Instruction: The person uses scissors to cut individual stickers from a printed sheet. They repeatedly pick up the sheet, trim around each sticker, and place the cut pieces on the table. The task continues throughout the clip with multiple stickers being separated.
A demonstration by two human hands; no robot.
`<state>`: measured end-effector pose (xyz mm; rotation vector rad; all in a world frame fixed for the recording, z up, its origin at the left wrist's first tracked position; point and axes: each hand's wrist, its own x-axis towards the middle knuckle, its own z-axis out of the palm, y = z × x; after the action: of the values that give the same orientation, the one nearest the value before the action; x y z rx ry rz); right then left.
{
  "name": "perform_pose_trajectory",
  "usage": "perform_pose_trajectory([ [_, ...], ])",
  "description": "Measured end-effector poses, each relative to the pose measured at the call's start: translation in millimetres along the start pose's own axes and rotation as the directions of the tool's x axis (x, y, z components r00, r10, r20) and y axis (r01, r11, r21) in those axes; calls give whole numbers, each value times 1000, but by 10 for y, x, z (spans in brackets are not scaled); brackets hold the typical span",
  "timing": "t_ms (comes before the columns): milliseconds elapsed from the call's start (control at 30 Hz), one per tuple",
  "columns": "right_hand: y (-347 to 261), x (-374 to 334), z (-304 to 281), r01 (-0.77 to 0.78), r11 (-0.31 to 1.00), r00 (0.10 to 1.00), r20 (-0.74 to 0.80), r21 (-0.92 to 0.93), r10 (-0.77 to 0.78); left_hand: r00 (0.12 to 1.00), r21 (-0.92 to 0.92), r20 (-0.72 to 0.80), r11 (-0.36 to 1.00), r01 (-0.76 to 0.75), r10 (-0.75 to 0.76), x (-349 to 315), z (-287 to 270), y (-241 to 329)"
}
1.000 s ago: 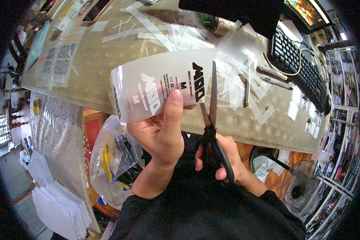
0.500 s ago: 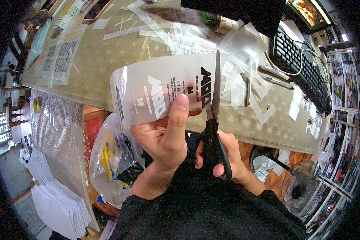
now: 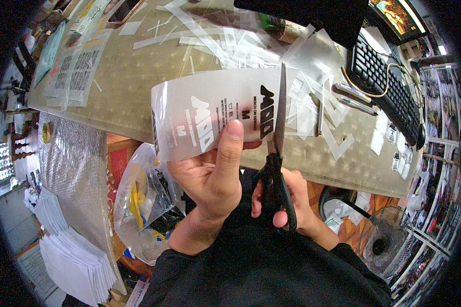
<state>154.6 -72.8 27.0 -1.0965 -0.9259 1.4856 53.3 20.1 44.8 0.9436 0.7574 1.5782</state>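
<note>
Our scissors (image 3: 275, 162) have narrowed their blades since a second ago; our right grip (image 3: 298, 194) holds them by the right edge of the printed translucent sheet (image 3: 210, 92), which our left grip (image 3: 207, 179) pinches above the counter (image 3: 133, 94).

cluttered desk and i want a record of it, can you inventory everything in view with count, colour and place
Table: one, beige, centre
Film sheet: one, translucent with black and white print, centre
Scissors: one pair, black handles, beside the sheet
Cut strips: many, translucent, on the table
Keyboard: one, black, table's right side
Pen-shaped items: at least two, grey, left of keyboard
Screen: one, black-framed, upper right
Bubble wrap: one stretch, silvery, left
Paper stack: sheets uncountable, white, lower left
Clear bag: one, transparent, below table edge
Fan: one, dark, lower right
Small clutter: too blurred to count
Left hand: one, bare, fingers on the sheet
Right hand: one, bare, holding the scissors
</note>
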Motion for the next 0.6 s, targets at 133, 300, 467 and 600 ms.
perform_pose_trajectory([
  [133, -10, -3, 3, -7, 1000, 1000, 5, 2, 7, 1000, 13, 7, 1000, -23, 23, 9, -13, 4],
  [300, 6, 9, -9, -5, 1000, 1000, 4, -24, 5, 1000, 50, 18, 999, -11, 11, -4, -46, -10],
  [467, 0, 20, 8, 10, 999, 1000, -7, -44, -10, 998, -35, 13, 998, -60, 61, 20, -14, -13],
  [600, 20, 16, 5, 19, 999, 1000, -20, -50, -20, 998, -34, 11, 997, -64, 65, 20, -9, -24],
])
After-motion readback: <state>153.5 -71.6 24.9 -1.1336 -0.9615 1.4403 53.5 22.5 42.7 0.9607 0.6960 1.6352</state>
